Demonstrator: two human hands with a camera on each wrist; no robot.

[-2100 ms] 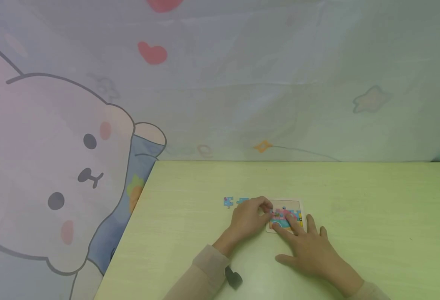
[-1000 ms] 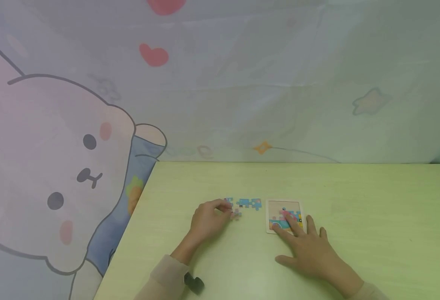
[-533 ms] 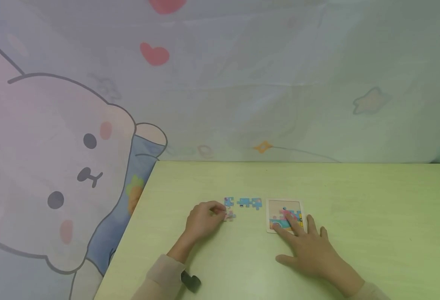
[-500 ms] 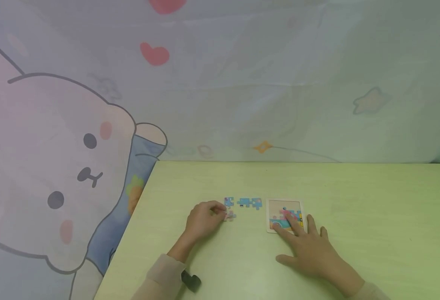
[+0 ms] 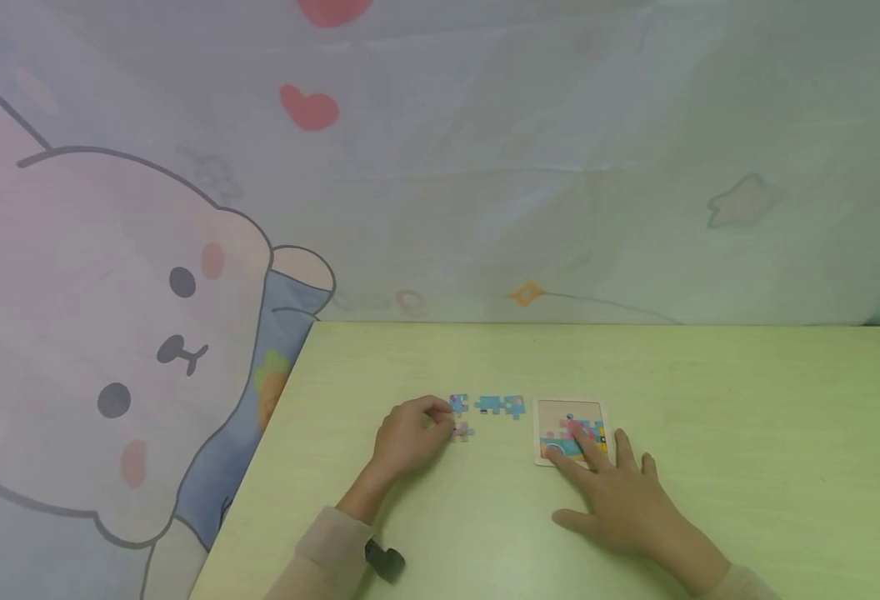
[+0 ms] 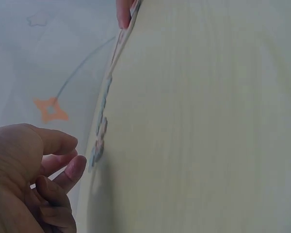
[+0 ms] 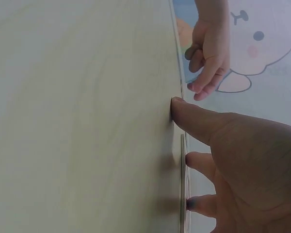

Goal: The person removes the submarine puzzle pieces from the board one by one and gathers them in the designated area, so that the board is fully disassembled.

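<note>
In the head view my left hand (image 5: 412, 436) hovers at the left of the loose jigsaw pieces, its fingers loosely bent. The left wrist view shows a gap between thumb and fingertips, with nothing held. Just beside those fingertips lies a pink jigsaw piece (image 5: 462, 432), and above it a blue jigsaw piece (image 5: 458, 403). My right hand (image 5: 620, 500) is spread, two fingertips resting on the partly filled puzzle in a pale framed puzzle board (image 5: 571, 402). Those fingers hide some of the picture. In the right wrist view the thumb (image 7: 194, 119) touches the table.
Two more blue jigsaw pieces (image 5: 500, 405), side by side, lie between the single blue piece and the board. The light table (image 5: 747, 417) ends at a printed cloth backdrop (image 5: 485, 208). A dark strap end (image 5: 385, 560) hangs from the left wrist.
My left hand has carried the pink piece leftward from the board, set it below the single blue piece and let go. My right hand has stayed on the puzzle.
</note>
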